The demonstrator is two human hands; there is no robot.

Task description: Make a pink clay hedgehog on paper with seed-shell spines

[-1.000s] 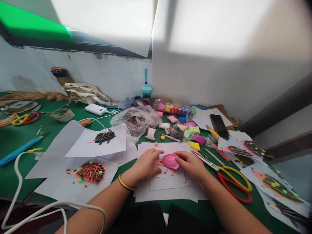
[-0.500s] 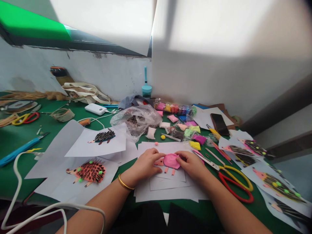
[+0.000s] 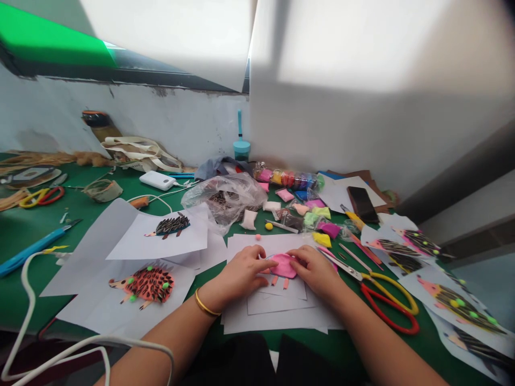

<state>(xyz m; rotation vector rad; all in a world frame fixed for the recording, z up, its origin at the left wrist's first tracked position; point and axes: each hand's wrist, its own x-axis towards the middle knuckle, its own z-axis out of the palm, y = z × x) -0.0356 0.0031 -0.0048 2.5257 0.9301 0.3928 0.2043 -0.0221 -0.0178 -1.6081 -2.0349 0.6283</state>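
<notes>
A flat pink clay piece (image 3: 285, 266) forms the body of a small hedgehog figure on a white paper sheet (image 3: 277, 305). Two pinkish legs (image 3: 285, 283) show below it. The figure's head is mostly covered by my left hand (image 3: 250, 269), whose forefinger reaches onto the clay's left edge while the thumb rests apart, lower on the paper. At the clay's right edge, my right hand (image 3: 316, 268) has thumb and forefinger closed on the rim. A small pink clay ball (image 3: 258, 237) lies at the sheet's upper edge, near a yellow ball (image 3: 269, 226).
Red-and-yellow scissors (image 3: 388, 300) lie right of my right hand. Clay packets (image 3: 322, 239) and a plastic bag of seeds (image 3: 225, 198) sit behind the paper. Finished hedgehog pictures (image 3: 147, 287) flank both sides. A white cable (image 3: 137, 340) loops over my left forearm.
My left hand has shifted slightly right; its forefinger now lies on the pink clay and the hand covers the hedgehog's head. My right hand stays at the clay's right edge.
</notes>
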